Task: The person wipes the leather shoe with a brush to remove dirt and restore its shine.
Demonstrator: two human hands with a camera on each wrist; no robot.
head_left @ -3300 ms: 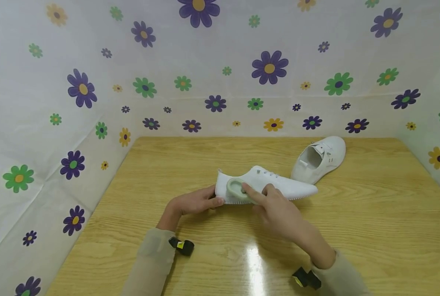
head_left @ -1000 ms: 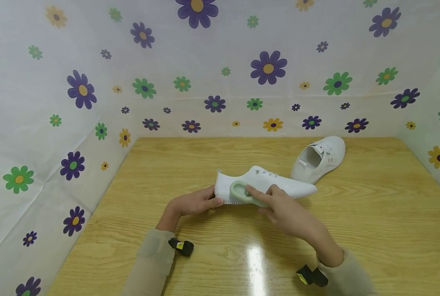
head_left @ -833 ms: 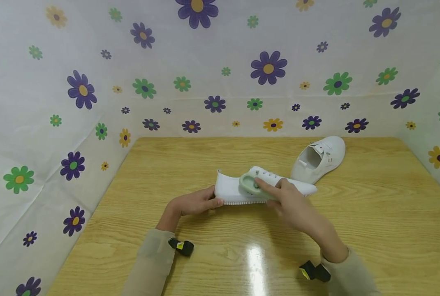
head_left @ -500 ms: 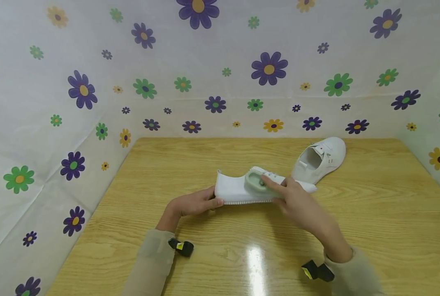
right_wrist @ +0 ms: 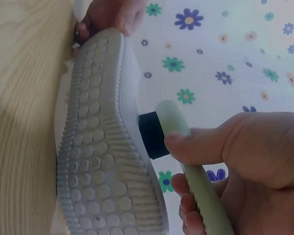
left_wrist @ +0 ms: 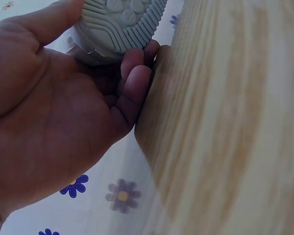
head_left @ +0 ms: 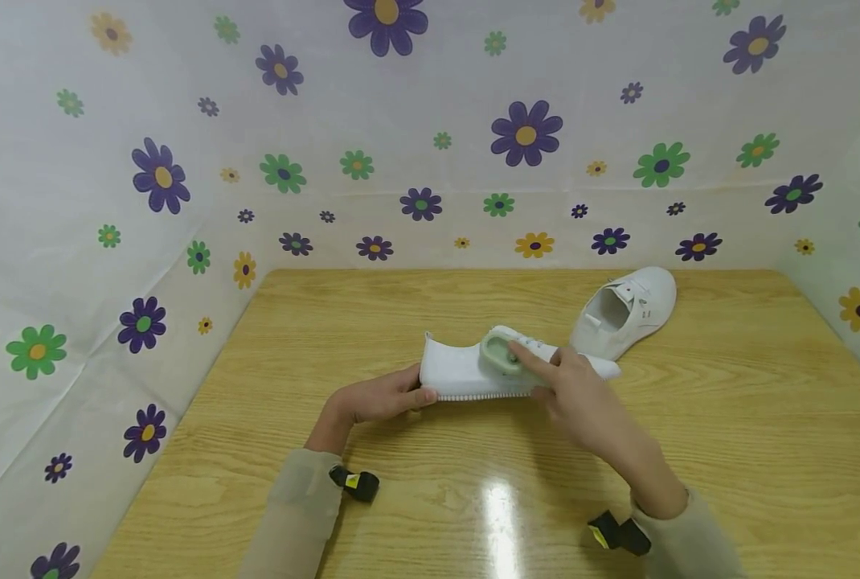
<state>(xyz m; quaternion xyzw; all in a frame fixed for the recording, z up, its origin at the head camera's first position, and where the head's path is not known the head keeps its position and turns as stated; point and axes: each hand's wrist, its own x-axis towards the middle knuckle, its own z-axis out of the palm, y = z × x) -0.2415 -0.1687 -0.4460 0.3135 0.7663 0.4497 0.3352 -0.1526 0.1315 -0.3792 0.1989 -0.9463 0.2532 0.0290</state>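
Note:
A white lace-up shoe (head_left: 455,370) stands on the table, heel to the left, toe to the right. My left hand (head_left: 381,394) grips its heel; in the left wrist view the thumb and curled fingers of that hand (left_wrist: 54,98) are round the heel end of the ridged sole (left_wrist: 125,29). My right hand (head_left: 582,398) holds a pale green shoe brush (head_left: 497,354) by its handle, index finger laid along its head. In the right wrist view the brush's dark bristles (right_wrist: 153,135) meet the side of the shoe's upper, just above the studded sole (right_wrist: 95,147).
A second white shoe (head_left: 636,301) lies behind to the right, its opening toward me, close by the first shoe's toe. The wooden table (head_left: 329,322) is backed by a flower-patterned sheet (head_left: 459,96) on the left, back and right.
The brush in my right hand has moved right along the shoe's side, from near the heel to below the laces, and slightly up. My left hand and both shoes keep their places.

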